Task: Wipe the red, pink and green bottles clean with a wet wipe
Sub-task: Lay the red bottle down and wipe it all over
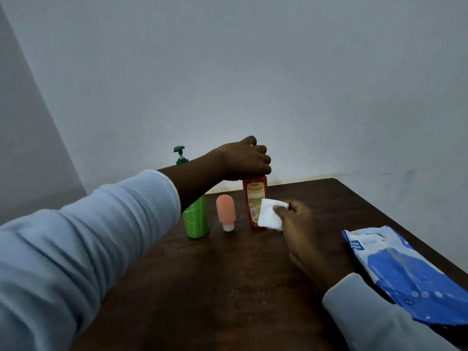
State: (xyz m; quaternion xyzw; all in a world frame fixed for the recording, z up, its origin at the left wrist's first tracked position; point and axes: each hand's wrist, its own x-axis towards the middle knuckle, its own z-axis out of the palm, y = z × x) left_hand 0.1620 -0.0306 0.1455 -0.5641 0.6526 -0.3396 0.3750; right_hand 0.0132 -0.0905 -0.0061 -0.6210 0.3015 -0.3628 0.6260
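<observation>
Underneath everything, the dark wooden table carries the whole set. The blue wet-wipe pack lies flat, outward of the right hand's wrist and well apart from the fingers of either hand. It looks a soft, crinkly pouch.

The green pump bottle stands upright under the left forearm, well short of the left fingers. It is probably the heaviest of the three. Its pump head looks a poor handle, so the ribbed body is the better place to hold it.

The red bottle stands upright directly beneath the left hand. That hand's fingers are curled down and clamped over the bottle's top, which they hide. The bottle looks like stiff, glossy plastic with a printed label. Once damp it will likely turn slippery, and it is tall enough to tip, so a hold at the top seems right while the sides are rubbed.

The pink bottle stands on its pale cap, between the green and red bottles and below the left fingers. It looks like a small, soft squeeze tube, light and easily toppled.

The right hand pinches the folded white wet wipe between thumb and fingers. The wipe sits at its fingertips, against the red bottle's lower side. It is limp and thin, so it needs backing from flat fingers to press evenly.
</observation>
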